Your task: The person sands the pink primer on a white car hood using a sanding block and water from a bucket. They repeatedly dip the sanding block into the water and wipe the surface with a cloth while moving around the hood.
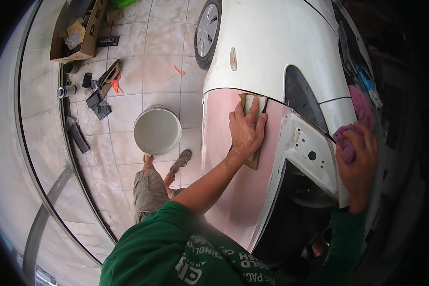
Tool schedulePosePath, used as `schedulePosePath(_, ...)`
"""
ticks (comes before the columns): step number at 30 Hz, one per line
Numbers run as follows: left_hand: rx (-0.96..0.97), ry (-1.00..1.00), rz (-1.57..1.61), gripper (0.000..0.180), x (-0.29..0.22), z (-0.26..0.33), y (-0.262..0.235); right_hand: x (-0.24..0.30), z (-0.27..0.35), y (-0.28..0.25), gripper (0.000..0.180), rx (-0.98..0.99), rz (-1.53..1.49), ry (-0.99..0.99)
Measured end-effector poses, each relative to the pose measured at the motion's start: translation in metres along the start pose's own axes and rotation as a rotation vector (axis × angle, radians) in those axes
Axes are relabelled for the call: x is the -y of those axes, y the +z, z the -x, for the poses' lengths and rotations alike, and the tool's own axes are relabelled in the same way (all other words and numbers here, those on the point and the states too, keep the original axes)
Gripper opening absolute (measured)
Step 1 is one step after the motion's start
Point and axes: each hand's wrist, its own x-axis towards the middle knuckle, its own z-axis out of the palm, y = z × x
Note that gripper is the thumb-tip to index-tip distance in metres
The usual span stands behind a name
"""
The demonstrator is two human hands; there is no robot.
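Just ahead of the left hand point(247, 131), the pink door panel point(233, 190) ends at a dark seam, with the white fender point(257, 43) beyond, so the room forward on the pink surface is short. To the left of these fingers a band of pink runs out to the panel's curved edge; past that drop, well apart from them, a round bucket point(137, 136) of cloudy liquid stands over the tiled floor point(159, 78). To their right a narrower pink strip meets the white door frame point(271, 209) and the triangular plate point(311, 148). The longest open run is behind them, toward the body, partly under the left forearm.

The left hand lies palm down, wrist bent slightly, its fingers pointing ahead and spread, thumb out to the right. They grip a pale sanding block point(247, 103) that sits directly beneath them, on the panel near the seam; an olive abrasive sheet point(253, 161) shows past the fingertips and behind the palm. The right hand point(360, 162) is raised well to the right, by the plate, its fingers curled around a purple cloth point(344, 141), more of which trails ahead of them.
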Motion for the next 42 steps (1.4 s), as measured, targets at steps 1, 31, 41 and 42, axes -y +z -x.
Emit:
schedulePosePath(1,0.007,-0.026,0.008,0.060,-0.005,0.002,0.001,0.000,-0.001,0.001,0.040,0.000,0.003,0.001)
schedulePosePath(31,0.002,0.089,-0.069,0.059,0.019,0.005,-0.003,-0.001,-0.002,0.007,0.039,-0.015,0.035,-0.021)
schedulePosePath(41,-0.065,0.110,-0.023,0.059,-0.021,0.007,0.002,0.008,-0.007,0.007,0.037,-0.042,0.010,-0.035)
schedulePosePath(42,-0.034,0.062,-0.001,0.060,-0.017,0.002,0.004,0.004,-0.006,0.004,0.036,-0.044,0.019,-0.036)
